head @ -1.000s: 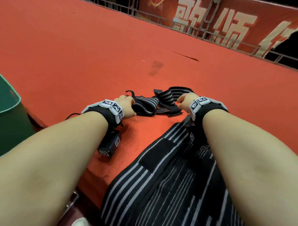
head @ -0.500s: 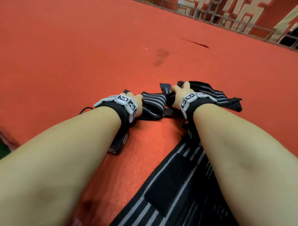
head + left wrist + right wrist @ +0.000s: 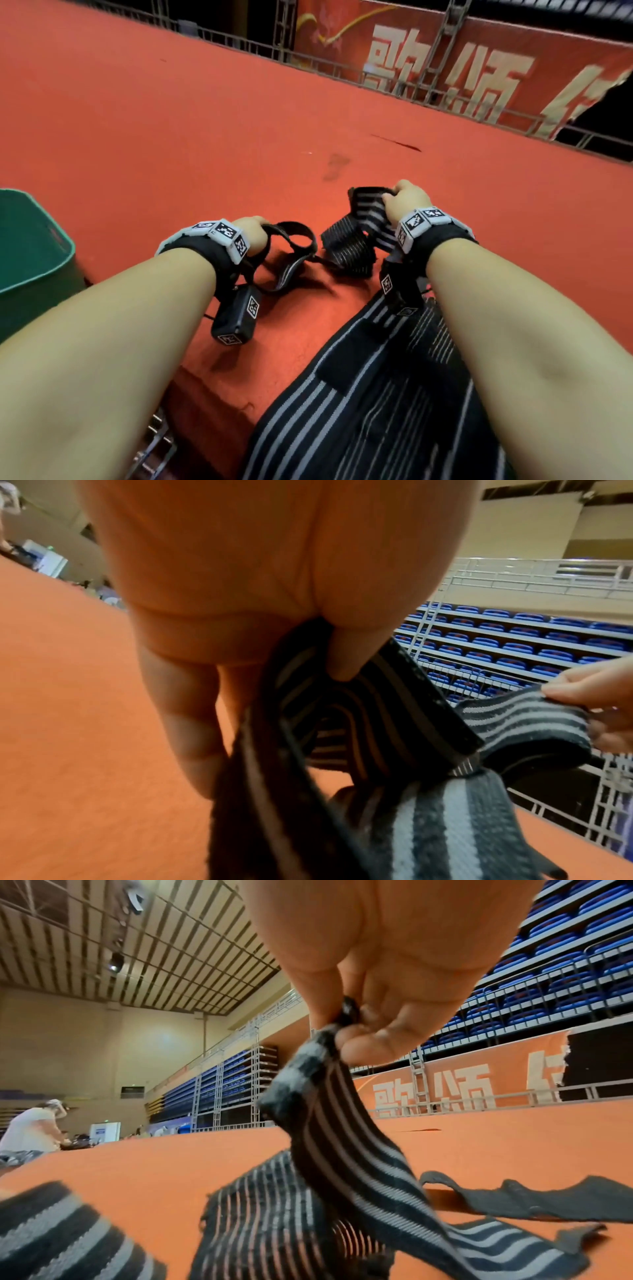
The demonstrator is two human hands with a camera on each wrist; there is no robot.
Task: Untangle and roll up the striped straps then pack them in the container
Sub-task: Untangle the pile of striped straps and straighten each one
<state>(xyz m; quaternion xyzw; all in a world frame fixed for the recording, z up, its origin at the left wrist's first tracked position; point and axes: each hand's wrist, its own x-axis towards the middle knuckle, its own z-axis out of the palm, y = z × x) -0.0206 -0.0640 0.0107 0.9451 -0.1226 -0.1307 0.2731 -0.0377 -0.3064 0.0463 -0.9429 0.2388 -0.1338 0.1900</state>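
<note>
Striped straps (image 3: 346, 246) on the red floor mat (image 3: 205, 137), knotted between the hands, none rolled. Left hand (image 3: 253, 233) clamped round a black loop; right hand (image 3: 406, 202) pinching a striped end, lifted. Untangling under way by the look of it; rolling and packing all left. Green container (image 3: 41, 240) at far left. More striped fabric (image 3: 376, 411) nearer. Sports hall: red banner (image 3: 479, 75), railing, blue seating (image 3: 565, 969).

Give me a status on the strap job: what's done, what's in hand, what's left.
Done: nothing looks rolled or packed yet; what shows of the green container holds no strap. In hand: the left hand grips a looped strap while the right hand pinches the end of a striped strap, lifted off the red mat. Left: untangling, rolling, packing, including the wide strap pile.
</note>
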